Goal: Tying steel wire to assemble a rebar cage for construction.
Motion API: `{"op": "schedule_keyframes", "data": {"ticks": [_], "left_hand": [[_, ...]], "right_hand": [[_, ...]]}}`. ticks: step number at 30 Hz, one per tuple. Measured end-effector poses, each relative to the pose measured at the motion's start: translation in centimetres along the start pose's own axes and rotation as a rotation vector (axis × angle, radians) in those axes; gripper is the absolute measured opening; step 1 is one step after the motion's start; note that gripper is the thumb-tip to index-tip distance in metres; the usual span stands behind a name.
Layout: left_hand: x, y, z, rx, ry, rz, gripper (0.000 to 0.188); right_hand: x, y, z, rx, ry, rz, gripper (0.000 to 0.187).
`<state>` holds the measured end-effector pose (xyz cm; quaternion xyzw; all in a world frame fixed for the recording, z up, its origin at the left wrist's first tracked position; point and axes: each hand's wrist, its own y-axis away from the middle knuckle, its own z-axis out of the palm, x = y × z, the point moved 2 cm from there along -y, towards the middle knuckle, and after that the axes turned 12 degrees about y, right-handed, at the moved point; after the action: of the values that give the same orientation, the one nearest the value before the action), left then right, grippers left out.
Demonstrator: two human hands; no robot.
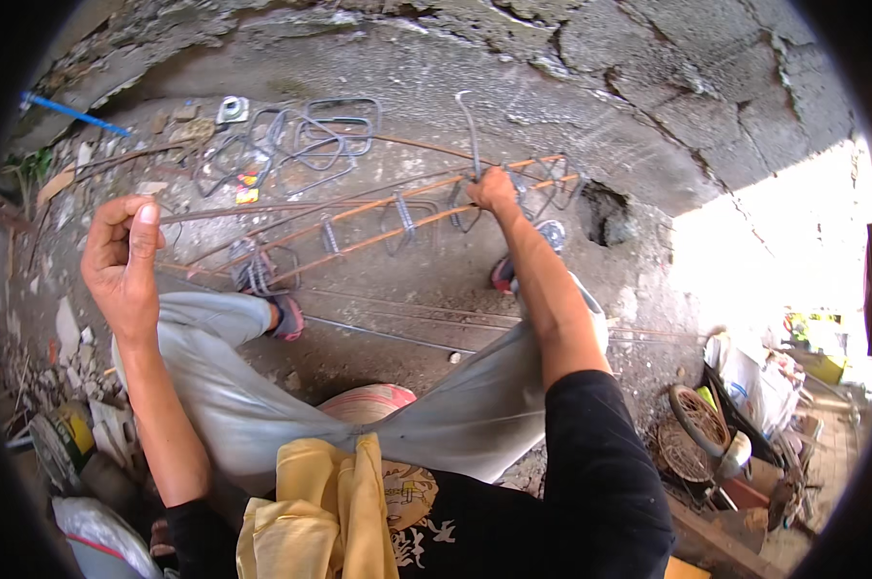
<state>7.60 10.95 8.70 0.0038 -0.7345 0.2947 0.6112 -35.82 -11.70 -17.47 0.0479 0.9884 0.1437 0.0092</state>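
A long frame of rusty rebar (378, 239) with bent wire-like stirrups (404, 220) lies on the ground across my legs, angled up to the right. My right hand (495, 190) is closed at its far right part, around the lower end of a grey hooked metal rod (472, 130) that sticks up. My left hand (125, 261) is raised at the left, its fingers curled in toward the upright thumb. A rusty bar seems to start beside that thumb; what the fingers pinch, if anything, is hidden.
Loose bent stirrups (340, 127) lie beyond the frame, near a white-grey round fitting (232, 110). A blue pipe (74, 114) is at the far left. Cracked concrete (687, 87) rises behind, with a hole (607, 214). Rubble (74, 362) lies left; a spoked wheel (698, 420) and clutter lie right.
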Motion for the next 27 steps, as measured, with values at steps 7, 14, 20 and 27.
{"op": "schedule_keyframes", "data": {"ticks": [7, 14, 20, 27], "left_hand": [[-3.5, 0.6, 0.9, 0.122, 0.255, -0.152, 0.011], [-4.7, 0.5, 0.9, 0.234, 0.536, -0.356, 0.01], [-6.2, 0.8, 2.1, 0.236, 0.577, -0.504, 0.016], [-5.2, 3.0, 10.0, 0.073, 0.944, -0.849, 0.014]], "right_hand": [[0.4, 1.2, 1.3, 0.073, -0.088, 0.072, 0.038], [1.6, 2.8, 2.4, 0.109, -0.163, 0.119, 0.037], [3.3, 2.5, 2.4, 0.114, -0.161, 0.046, 0.038], [-6.4, 16.9, -9.4, -0.18, -0.873, -0.202, 0.036]]}}
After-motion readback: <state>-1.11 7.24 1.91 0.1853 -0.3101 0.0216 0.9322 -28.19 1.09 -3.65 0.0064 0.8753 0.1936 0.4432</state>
